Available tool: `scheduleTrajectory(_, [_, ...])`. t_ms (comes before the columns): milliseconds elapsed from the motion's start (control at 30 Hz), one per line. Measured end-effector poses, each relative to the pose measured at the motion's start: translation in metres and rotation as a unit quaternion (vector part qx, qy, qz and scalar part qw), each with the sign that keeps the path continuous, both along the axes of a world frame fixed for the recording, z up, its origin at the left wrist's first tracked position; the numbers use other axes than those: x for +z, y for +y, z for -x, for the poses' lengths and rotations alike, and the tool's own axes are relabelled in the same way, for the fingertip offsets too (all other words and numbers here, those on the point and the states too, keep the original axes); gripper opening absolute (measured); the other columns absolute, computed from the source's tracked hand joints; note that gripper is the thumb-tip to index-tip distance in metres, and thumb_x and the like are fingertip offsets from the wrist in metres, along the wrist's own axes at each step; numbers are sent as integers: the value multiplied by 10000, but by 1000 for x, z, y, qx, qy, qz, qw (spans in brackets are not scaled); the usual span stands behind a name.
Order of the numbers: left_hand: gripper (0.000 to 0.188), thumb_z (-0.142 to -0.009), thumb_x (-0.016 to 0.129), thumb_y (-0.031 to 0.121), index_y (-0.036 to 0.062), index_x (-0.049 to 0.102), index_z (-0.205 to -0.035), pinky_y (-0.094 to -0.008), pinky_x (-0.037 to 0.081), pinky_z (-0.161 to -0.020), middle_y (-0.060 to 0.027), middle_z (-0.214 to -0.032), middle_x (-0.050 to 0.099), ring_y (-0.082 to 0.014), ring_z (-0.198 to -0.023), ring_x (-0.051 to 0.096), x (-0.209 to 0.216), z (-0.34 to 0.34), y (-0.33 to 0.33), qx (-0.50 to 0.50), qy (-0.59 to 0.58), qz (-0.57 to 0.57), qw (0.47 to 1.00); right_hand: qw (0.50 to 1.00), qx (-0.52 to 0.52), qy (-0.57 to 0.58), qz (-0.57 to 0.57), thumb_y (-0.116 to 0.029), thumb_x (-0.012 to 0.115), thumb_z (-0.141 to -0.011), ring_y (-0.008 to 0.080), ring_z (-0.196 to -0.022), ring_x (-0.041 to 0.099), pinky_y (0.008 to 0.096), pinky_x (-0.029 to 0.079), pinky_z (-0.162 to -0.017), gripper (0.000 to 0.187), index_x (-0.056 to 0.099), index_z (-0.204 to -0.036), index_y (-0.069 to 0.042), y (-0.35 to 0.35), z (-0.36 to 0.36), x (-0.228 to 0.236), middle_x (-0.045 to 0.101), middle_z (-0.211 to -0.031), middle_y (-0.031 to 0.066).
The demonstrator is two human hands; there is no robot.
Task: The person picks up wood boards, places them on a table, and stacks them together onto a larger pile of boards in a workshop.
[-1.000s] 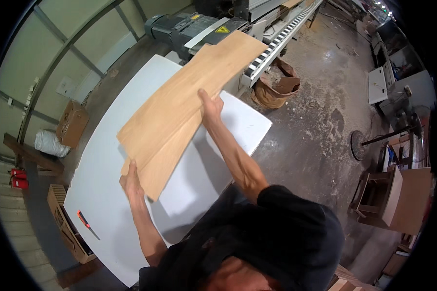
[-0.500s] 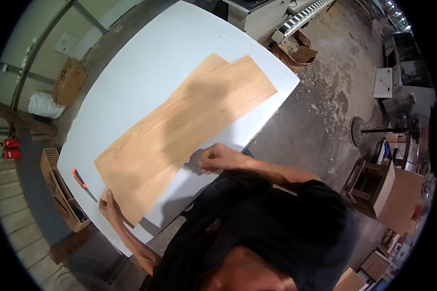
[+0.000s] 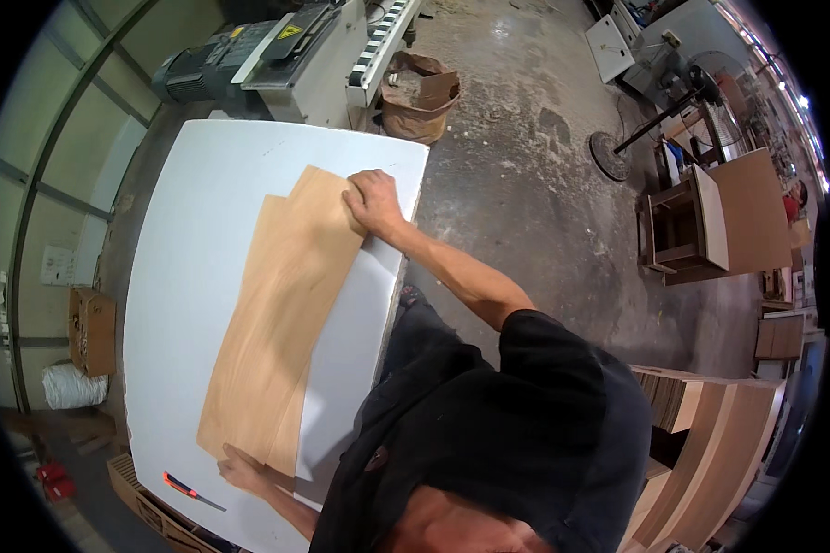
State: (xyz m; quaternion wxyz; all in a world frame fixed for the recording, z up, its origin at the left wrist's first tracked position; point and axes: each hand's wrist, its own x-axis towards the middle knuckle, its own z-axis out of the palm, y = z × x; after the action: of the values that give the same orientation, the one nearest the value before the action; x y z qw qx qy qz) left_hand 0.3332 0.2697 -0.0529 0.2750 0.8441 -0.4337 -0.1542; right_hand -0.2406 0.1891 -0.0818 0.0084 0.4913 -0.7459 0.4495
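Two thin wood veneer sheets, light brown and grained, lie overlapped and slightly askew on a white-topped table [image 3: 180,276]. The upper sheet [image 3: 281,304] covers most of the lower sheet [image 3: 264,219], whose far left corner and near right strip show. My left hand [image 3: 242,468] pinches the near left end of the sheets, the thumb on top. At the far right edge, my right hand [image 3: 374,203] has its fingers curled on the upper sheet; its fingertips are partly hidden. An orange-and-black utility knife [image 3: 184,488] with its blade out lies left of my left hand.
Beyond the table stands a grey machine with a motor [image 3: 198,76]. A brown paper sack [image 3: 419,101] sits by its rail. A pedestal fan [image 3: 655,129] and a wooden cabinet frame [image 3: 678,226] are at the right. Stacked curved wood panels [image 3: 710,452] stand behind me at the lower right.
My right hand has moved from near my body to the sheets' far right edge and closed there. My left hand stays at the near end. The view has turned toward the right.
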Motion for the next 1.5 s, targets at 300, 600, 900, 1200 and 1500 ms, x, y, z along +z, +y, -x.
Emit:
scheduleTrajectory(300, [485, -826, 724, 264, -62, 567, -1149, -397, 487, -779, -191, -1021, 622, -264, -901, 599, -12, -19, 111, 157, 106, 105, 976, 988, 134, 37, 70, -205, 679, -729, 329, -979, 558, 454, 425, -855, 260, 636, -919, -33, -79, -55, -4, 627, -983, 159])
scheduleTrajectory(600, [333, -747, 768, 200, 9, 520, -635, -309, 408, -517, -51, -635, 561, -141, -566, 476, -16, 6, 118, 177, 52, 132, 974, 964, 251, 90, 10, -189, 623, -805, 352, -884, 527, 457, 427, -777, 325, 590, -1072, -5, -82, -46, 1, 619, -980, 182])
scheduleTrajectory(900, [324, -714, 778, 182, -38, 540, -718, -339, 454, -580, -91, -694, 561, -198, -607, 522, 12, 40, 15, 106, 72, 61, 990, 974, 140, 177, 16, -196, 600, -829, 381, -921, 536, 473, 436, -812, 425, 544, -1161, 64, -82, 14, 8, 609, -1046, 228])
scheduleTrajectory(1200, [435, -745, 773, 217, -99, 540, -932, -331, 464, -713, -110, -867, 563, -191, -789, 513, -46, 0, 23, 17, 68, 74, 995, 975, 145, 162, -37, -224, 626, -803, 394, -997, 495, 445, 411, -920, 534, 494, -1226, 74, -44, 32, 14, 535, -1159, 257])
scheduleTrajectory(1500, [524, -778, 689, 139, -137, 511, -1186, -347, 508, -807, -218, -1097, 602, -250, -980, 610, -18, 44, -5, -76, -128, 251, 957, 997, 61, 37, 19, -260, 655, -786, 402, -1148, 433, 452, 369, -996, 633, 440, -1309, 23, -20, 33, -2, 479, -1277, 238])
